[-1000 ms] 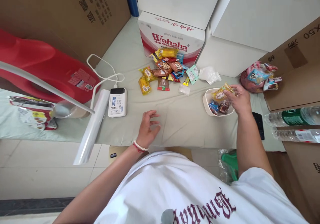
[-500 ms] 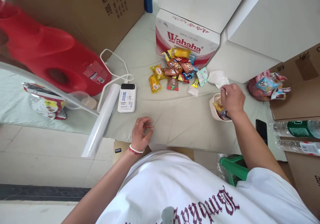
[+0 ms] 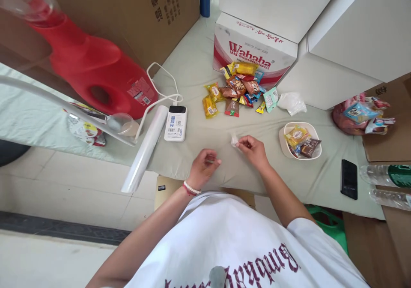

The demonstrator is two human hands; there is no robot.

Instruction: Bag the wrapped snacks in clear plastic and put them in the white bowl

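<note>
R hand (image 3: 255, 151) pinching a plastic scrap (image 3: 234, 140) over the table cloth (image 3: 221, 127)

We see the R hand's thumb & fingertips closed on the plastic scrap: small, thin, crinkled, see-through. It's near the middle of the pale, lightly wrinkled cloth, in front of the snack pile (image 3: 237, 86); can't tell if it touches the fabric. L hand (image 3: 205, 166), w/ a white beaded bracelet (image 3: 192, 188) at the wrist, is near it, fingers loosely curled, thumb apart, grip slack.

R of the R hand we have a white tub (image 3: 282, 144), smooth, rounded-square, holding a shiny yellow packet (image 3: 298, 136) & a flat dark brown packet (image 3: 310, 148). Behind the hands, the snack pile is all glossy wrappers w/ crimped ends, mostly yellow, brown & blue, up against a white-&-red cardboard box (image 3: 257, 52). Just R of the pile: a flat mint-green sachet (image 3: 270, 99), then a crumpled, cloudy plastic bag (image 3: 292, 103).

On our L, a boxy white power bank (image 3: 176, 124) w/ rounded corners lies beside a long, shiny film roll (image 3: 146, 151); past that, a big curvy red jug (image 3: 109, 73) w/ a moulded handle. Far R, we've a slab-like black phone (image 3: 349, 178) near two clear plastic bottles (image 3: 377, 175), lying flat.
</note>
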